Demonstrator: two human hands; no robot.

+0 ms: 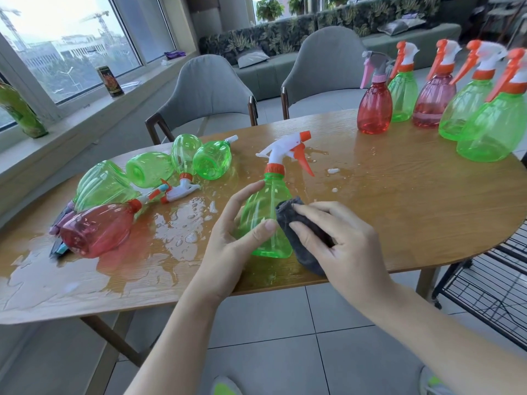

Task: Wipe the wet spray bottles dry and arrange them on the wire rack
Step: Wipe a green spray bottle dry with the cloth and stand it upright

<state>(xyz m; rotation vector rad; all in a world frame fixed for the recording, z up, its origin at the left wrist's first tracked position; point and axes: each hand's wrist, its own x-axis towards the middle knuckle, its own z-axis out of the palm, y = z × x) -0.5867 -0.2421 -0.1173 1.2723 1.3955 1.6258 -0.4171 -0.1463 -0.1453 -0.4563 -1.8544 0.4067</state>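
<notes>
Head view, held bottle: a green spray bottle (265, 220) stands upright near the front edge of the wooden table (399, 201).
Left hand: the left hand (236, 232) curls its thumb and fingers round the body, probably to steady it.
Right hand: the right hand (333, 235) grips a dark cloth (302, 238) and presses it on the bottle's right side to dry it.
Wet group: lying bottles (148, 178) wait in a puddle (176, 232) at left.
Standing row: five upright bottles (433, 101) at right, seemingly done.
Wire rack: the wire rack (490, 277) is low at right, nothing visible on it.
</notes>
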